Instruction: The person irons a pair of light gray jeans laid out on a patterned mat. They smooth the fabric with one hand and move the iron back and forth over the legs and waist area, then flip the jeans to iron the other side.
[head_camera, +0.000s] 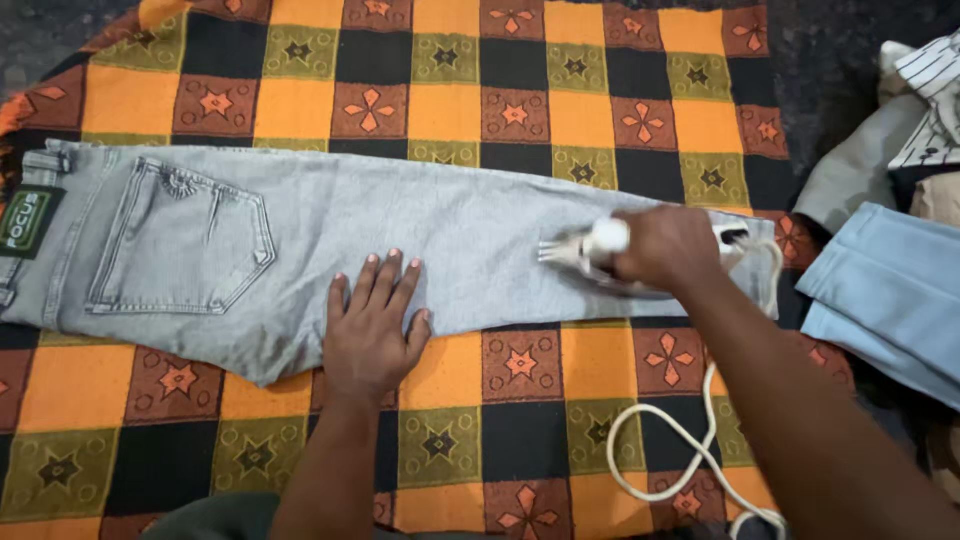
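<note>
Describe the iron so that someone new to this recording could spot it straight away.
Start at the checked orange, black and olive blanket that covers the floor, then follow the pale grey jeans laid across it toward their right end. There the right hand grips the white electric iron pressed on the denim. It alone trails a white cord looping over the blanket.

The light grey jeans (330, 240) lie flat across the checked blanket (520, 110), waistband toward its left edge, back pocket facing up, leg stretched toward the right edge. A white iron (600, 250) rests on the lower leg, its pale cord (690, 440) looping toward the blanket's near edge.
</note>
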